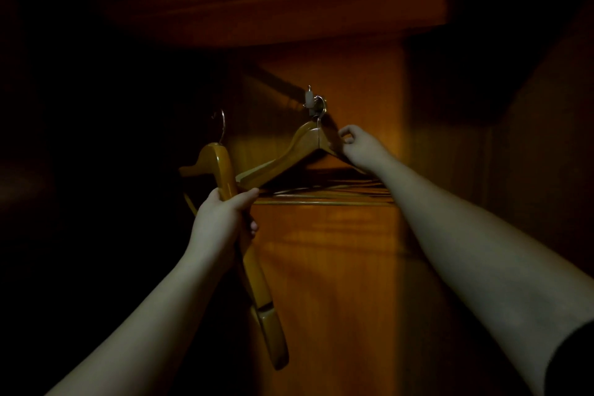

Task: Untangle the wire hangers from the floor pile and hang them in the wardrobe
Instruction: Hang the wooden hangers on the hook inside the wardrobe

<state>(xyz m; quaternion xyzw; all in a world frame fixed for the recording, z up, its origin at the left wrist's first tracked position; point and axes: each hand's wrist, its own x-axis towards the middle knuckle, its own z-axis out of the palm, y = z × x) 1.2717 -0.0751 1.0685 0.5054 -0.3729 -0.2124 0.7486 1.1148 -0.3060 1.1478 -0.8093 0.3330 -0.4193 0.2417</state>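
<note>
I face into a dim wooden wardrobe. A wooden hanger point(289, 154) with a metal hook hangs from a small white peg point(309, 101) on the back panel. My right hand point(358, 145) pinches its right shoulder near the top. My left hand point(221, 215) grips a second wooden hanger point(254, 270) around its middle. That hanger is tilted nearly upright, its metal hook point(220, 125) pointing up and one arm hanging down. More hangers seem to hang behind the first one, their lower bars point(321, 194) showing as pale lines.
A wooden shelf point(273, 3) runs overhead. The orange-brown back panel point(328, 251) fills the centre. The wardrobe's right wall point(530, 154) stands close by, and the left side is in deep shadow.
</note>
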